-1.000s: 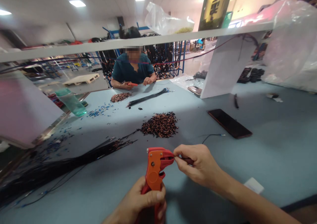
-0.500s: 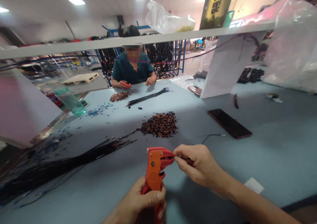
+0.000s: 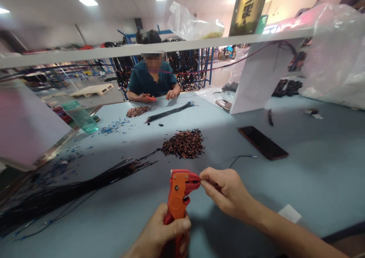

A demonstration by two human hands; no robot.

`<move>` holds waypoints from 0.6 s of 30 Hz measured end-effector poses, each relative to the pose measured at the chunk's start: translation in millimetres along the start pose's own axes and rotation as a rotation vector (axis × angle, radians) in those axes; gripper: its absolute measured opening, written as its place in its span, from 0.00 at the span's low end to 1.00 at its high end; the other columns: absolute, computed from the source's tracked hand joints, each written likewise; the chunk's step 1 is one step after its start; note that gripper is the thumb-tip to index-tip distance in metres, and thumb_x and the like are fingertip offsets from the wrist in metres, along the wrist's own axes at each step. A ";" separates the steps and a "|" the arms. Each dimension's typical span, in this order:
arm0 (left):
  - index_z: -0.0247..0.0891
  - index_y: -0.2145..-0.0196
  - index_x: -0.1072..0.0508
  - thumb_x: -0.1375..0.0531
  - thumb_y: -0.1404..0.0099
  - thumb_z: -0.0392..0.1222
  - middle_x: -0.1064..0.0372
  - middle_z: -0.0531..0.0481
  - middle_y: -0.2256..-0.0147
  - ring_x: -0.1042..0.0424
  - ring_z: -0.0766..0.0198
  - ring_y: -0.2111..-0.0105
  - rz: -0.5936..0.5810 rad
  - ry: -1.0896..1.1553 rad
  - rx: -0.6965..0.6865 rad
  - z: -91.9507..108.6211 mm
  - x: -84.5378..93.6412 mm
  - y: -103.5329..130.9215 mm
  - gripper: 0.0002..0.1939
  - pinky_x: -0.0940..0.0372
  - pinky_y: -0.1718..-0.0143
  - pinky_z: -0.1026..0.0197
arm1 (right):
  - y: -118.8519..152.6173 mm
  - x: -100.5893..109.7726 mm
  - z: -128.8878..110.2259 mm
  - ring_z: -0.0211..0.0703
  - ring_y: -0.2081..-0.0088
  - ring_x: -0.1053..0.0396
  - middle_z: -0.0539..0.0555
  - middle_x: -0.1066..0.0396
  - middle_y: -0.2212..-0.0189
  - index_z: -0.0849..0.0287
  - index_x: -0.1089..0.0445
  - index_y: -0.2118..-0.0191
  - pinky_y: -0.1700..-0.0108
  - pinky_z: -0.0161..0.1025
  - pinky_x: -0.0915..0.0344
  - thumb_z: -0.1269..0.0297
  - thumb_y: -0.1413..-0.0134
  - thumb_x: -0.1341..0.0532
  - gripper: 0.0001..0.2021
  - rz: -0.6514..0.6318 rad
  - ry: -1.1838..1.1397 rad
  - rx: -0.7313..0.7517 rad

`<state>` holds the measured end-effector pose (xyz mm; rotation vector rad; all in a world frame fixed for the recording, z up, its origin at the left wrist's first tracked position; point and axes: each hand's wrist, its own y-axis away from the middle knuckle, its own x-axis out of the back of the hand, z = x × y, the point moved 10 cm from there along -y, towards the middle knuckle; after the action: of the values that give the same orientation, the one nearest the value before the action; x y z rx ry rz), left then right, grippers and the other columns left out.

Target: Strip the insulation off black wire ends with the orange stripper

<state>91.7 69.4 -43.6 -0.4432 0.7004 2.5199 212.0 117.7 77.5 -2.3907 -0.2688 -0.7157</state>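
Observation:
My left hand [image 3: 173, 229] is wrapped round the handle of a red and orange wire stripper [image 3: 179, 191], held upright with its jaws toward the right. At those jaws, my right hand [image 3: 225, 189] pinches a thin black wire [image 3: 238, 158], whose far end with a small terminal lies on the table beyond the hand. The wire's tip at the jaws is too small to make out. Beyond the tool sits a heap of short black and copper-coloured pieces [image 3: 184, 144]. A long bundle of black wires [image 3: 85, 187] lies to the left.
A dark phone [image 3: 264, 142] lies at the right of the table [image 3: 319, 166]. A shelf board [image 3: 185, 45] spans above. Across the table, a person [image 3: 152, 79] holds a red tool. A green bottle [image 3: 81, 117] and blue bits [image 3: 114, 126] are at left.
The wire end on the table has shifted slightly left. My hands stay nearly in place at the tool. Across the table, the person's red tool has moved a little to the right.

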 end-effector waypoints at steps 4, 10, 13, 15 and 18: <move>0.37 0.76 0.36 0.33 0.47 0.58 0.40 0.56 0.88 0.41 0.71 0.89 0.013 -0.045 -0.027 2.0 0.9 0.1 0.23 0.45 0.85 0.67 | 2.3 -0.1 0.1 0.31 0.82 0.47 0.42 0.47 0.83 0.59 0.35 0.70 0.78 0.30 0.49 0.72 0.40 0.47 0.08 0.024 -0.014 -0.005; 0.38 0.78 0.38 0.33 0.46 0.60 0.45 0.59 0.90 0.45 0.73 0.90 0.021 -0.050 -0.032 0.8 4.0 -1.5 0.25 0.48 0.87 0.68 | 2.0 -1.3 3.1 0.31 0.82 0.49 0.42 0.46 0.83 0.58 0.35 0.70 0.79 0.31 0.49 0.70 0.39 0.47 0.09 0.021 -0.024 -0.034; 0.39 0.81 0.40 0.34 0.46 0.61 0.49 0.61 0.91 0.48 0.73 0.92 0.045 -0.041 -0.057 1.4 8.2 -3.3 0.26 0.51 0.89 0.69 | 0.5 -3.1 6.3 0.32 0.82 0.48 0.42 0.46 0.83 0.58 0.35 0.70 0.78 0.31 0.48 0.69 0.38 0.48 0.09 0.012 -0.027 -0.058; 0.39 0.81 0.39 0.34 0.46 0.60 0.47 0.59 0.91 0.47 0.73 0.92 0.031 -0.023 -0.058 1.6 7.1 -4.2 0.26 0.51 0.90 0.69 | -0.4 -4.7 8.9 0.32 0.82 0.48 0.42 0.45 0.83 0.58 0.34 0.69 0.78 0.31 0.48 0.69 0.38 0.47 0.09 0.003 -0.028 -0.076; 0.38 0.77 0.37 0.34 0.46 0.59 0.42 0.57 0.89 0.44 0.72 0.91 0.007 0.043 -0.034 0.4 3.8 -4.4 0.24 0.49 0.89 0.69 | -1.4 -6.3 10.7 0.32 0.82 0.49 0.42 0.46 0.83 0.59 0.33 0.69 0.78 0.31 0.49 0.68 0.39 0.47 0.09 -0.009 -0.021 -0.083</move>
<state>90.8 74.3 -46.6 -0.5097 0.6773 2.5393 210.8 125.3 67.7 -2.4776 -0.2630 -0.7193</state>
